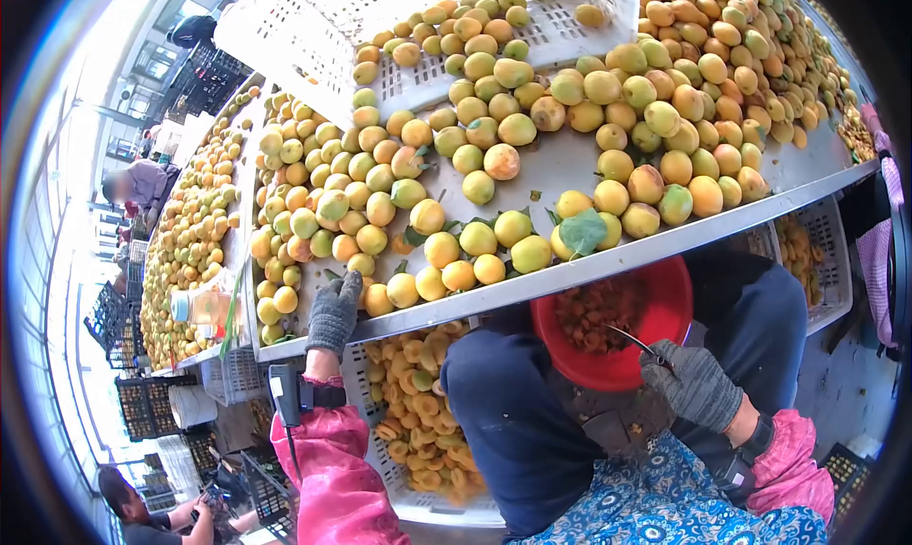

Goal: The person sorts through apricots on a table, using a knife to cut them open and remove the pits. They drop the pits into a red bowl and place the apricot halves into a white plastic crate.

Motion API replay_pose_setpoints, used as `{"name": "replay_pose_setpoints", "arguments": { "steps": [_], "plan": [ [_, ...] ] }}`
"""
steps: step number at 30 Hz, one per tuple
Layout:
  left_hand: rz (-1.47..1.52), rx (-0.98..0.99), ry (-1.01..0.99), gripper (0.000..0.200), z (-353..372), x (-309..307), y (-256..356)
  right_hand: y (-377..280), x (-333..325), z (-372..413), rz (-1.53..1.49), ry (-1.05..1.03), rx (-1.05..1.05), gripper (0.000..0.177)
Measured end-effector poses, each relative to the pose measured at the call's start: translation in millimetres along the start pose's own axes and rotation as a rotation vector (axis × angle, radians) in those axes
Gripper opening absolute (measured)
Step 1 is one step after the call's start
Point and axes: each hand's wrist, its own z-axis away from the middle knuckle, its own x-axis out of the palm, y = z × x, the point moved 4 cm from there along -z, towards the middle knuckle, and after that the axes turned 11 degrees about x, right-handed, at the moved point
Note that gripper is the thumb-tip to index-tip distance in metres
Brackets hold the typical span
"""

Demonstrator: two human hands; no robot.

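My left hand [332, 315], in a dark grey glove, rests at the table's near edge beside whole apricots [377, 299]. Its fingertips point away from me and lie apart, with no fruit visible between them. My right hand [696, 385], in a similar grey glove, is closed around a curved knife [627, 337]. The thin blade reaches over a red basin [676, 293] held between my knees. Inside the basin lie many brown apricot pits [597, 309]. Below the table edge, a white crate between my left arm and knee is filled with halved apricots [423, 421].
A tipped white crate [318, 46] spills apricots onto the metal table [465, 306], whose raised rim runs in front of me. Another crate [832, 250] stands under the table at right. A plastic bottle [204, 306] lies at left. Other people [147, 182] work beyond.
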Motion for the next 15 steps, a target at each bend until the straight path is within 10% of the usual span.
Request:
{"name": "replay_pose_setpoints", "arguments": {
  "steps": [3, 5, 15],
  "plan": [
    [0.253, -0.027, 0.287, 0.031, -15.8, -17.9, 39.2, 7.0, -17.3, -7.9, -0.036, 0.094, -0.057, 0.019],
    [0.937, -0.473, 0.246, 0.032, -0.7, -35.3, 45.7, -1.1, -13.2, -3.3, -0.092, 0.055, -0.076, 0.018],
    [2.070, 0.064, 0.621, 0.049, 32.3, -78.1, 211.7, -55.5, -24.9, 19.6, -0.587, 0.048, -0.023, 0.022]
  ]
}}
